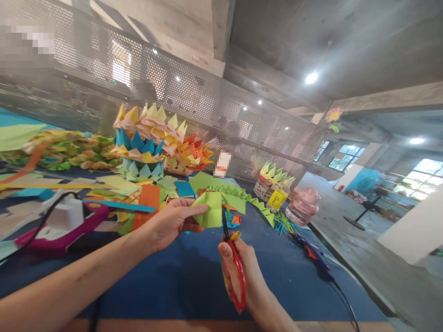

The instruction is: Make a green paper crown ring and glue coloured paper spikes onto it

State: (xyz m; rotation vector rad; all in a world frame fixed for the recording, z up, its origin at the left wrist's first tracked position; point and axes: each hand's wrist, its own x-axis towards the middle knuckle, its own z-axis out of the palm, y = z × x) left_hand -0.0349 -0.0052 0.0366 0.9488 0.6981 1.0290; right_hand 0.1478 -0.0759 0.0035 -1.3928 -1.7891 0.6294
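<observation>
Green paper [212,213], smooth, seemingly creased | left hand [176,222] pinching it | right hand [249,263] gripping scissors [238,267]

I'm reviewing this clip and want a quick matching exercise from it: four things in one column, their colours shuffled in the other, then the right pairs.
Things
1. Scissors in the right grip
2. Paper in the left grip
3. Corded tool on the table
4. Flower high on the right of the view

Colours
A. Pinkish petals above green
B. Light green
C. Dark blue with a red part
D. Red and yellow handles, dark blades

Right pairs
1-D, 2-B, 3-C, 4-A
</observation>
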